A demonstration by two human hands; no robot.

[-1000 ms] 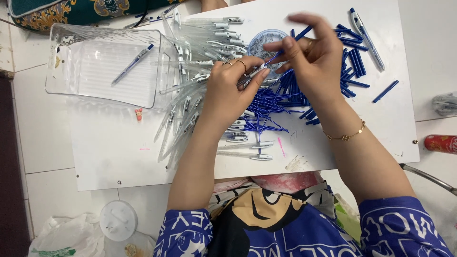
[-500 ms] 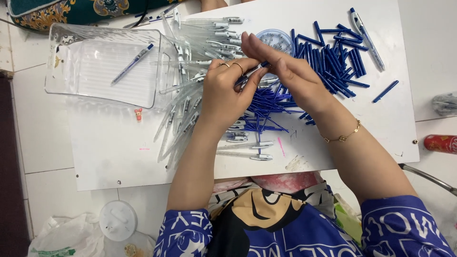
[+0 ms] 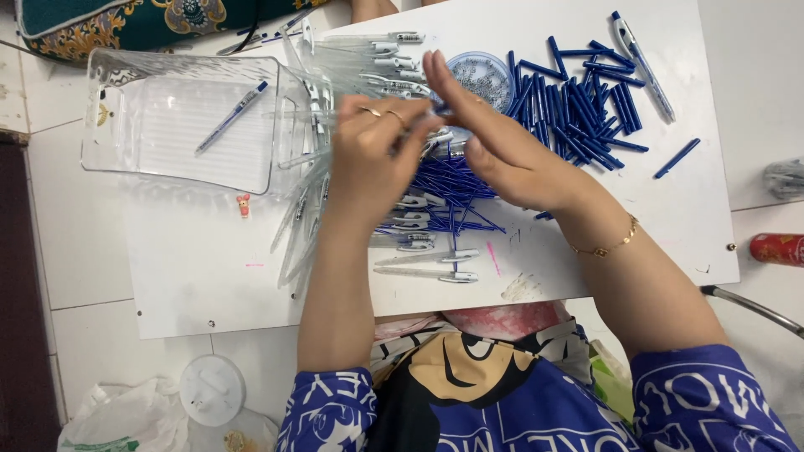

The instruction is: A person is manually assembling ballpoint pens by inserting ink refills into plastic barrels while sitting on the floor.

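Observation:
My left hand [image 3: 377, 163] and my right hand [image 3: 502, 151] meet fingertip to fingertip over the middle of a white board [image 3: 209, 276]. Between them they pinch a clear pen [image 3: 437, 138], mostly hidden by the fingers. Under the hands lies a heap of thin blue refills [image 3: 456, 197]. Clear pen barrels [image 3: 368, 59] are piled behind and to the left of my left hand. Several blue caps [image 3: 586, 100] lie scattered to the right, past my right hand. A small round dish [image 3: 484, 74] of tiny metal parts sits just beyond my fingertips.
A clear plastic tray [image 3: 109, 125] at the left holds one assembled pen [image 3: 232, 115]. Another assembled pen [image 3: 641, 54] lies at the board's far right corner. A red can [image 3: 777, 249] lies off the board at the right, a white lid [image 3: 211, 389] on the tiled floor below.
My right hand has drawn back leftwards from the blue caps and closed against my left hand's fingertips. The left hand has stayed nearly in place.

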